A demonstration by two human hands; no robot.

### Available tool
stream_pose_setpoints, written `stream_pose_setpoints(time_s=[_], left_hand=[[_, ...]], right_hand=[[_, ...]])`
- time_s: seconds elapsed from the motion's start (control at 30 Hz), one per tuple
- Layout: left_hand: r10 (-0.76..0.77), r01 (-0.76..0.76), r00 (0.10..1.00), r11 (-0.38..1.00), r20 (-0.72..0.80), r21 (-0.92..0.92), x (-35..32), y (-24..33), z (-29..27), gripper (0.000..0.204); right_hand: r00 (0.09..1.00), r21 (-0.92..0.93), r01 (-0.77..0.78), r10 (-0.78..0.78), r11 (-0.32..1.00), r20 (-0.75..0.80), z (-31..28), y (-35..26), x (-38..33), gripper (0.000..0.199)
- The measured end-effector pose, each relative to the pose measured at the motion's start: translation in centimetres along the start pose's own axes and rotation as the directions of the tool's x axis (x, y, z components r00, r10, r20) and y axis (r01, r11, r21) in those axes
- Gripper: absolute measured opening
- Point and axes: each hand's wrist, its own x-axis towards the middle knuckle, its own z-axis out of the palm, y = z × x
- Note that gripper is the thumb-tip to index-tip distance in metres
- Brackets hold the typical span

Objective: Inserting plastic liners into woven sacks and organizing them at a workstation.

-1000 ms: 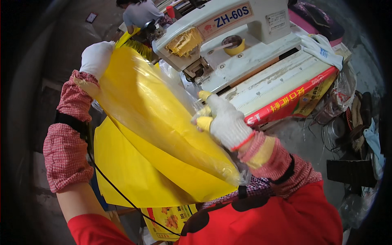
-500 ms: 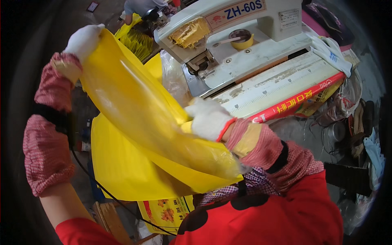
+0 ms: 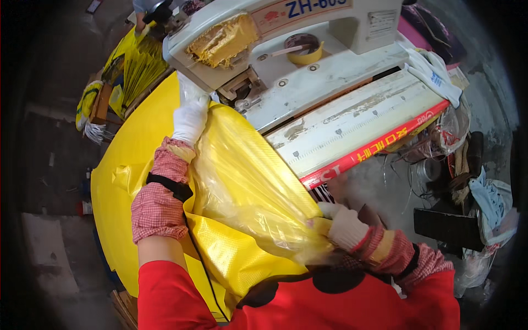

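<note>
A large yellow woven plastic sack (image 3: 250, 151) with a clear plastic liner (image 3: 269, 225) spreads across my lap and up to the sewing machine (image 3: 258, 99). My left hand (image 3: 191, 121), in a white glove, is closed on the sack's upper edge just left of the machine's needle area. Near my body on the right, my gloved right hand (image 3: 344, 226) grips the other end of that edge, where sack and liner bunch together. The edge runs taut between both hands, beside the machine's white front ledge (image 3: 335, 135). My fingertips are partly hidden by the material.
A yellow tape roll (image 3: 303, 50) with a stick-like tool across it rests on the machine bed. A white glove (image 3: 437, 77) lies at its right end. Yellow sacks (image 3: 140, 69) are stacked at the far left, near another person. Bags and wires clutter the right floor.
My left hand has come down and right, from high on the left to beside the needle area. My right hand has moved right and toward my body, stretching the sack's edge between them.
</note>
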Motion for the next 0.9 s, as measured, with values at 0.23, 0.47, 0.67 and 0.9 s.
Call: stream_pose_setpoints(time_s=[0.23,0.47,0.67,0.9], left_hand=[[-0.033,-0.140,0.944,0.862,-0.329,-0.488,0.1,-1.0,1.2,0.016],[0.157,-0.289,0.924,0.883,-0.349,-0.370,1.8,-0.4,0.5,0.007],[0.193,-0.325,0.917,0.868,-0.350,-0.375,0.0,-2.1,0.2,0.013],[0.157,-0.086,0.985,0.817,0.076,-0.570,-0.5,0.2,-3.9,0.023]], right_hand=[[0.997,-0.050,-0.017,0.013,0.999,-0.073,0.1,-0.9,-0.2,0.032],[0.881,-0.122,0.383,-0.402,0.916,-0.250,0.7,-2.3,-1.8,0.039],[0.849,-0.600,0.362,-0.518,0.713,-0.104,0.5,-2.4,-1.8,0.029],[0.902,-0.731,0.302,-0.431,0.612,0.011,0.9,-1.4,-2.6,0.028]])
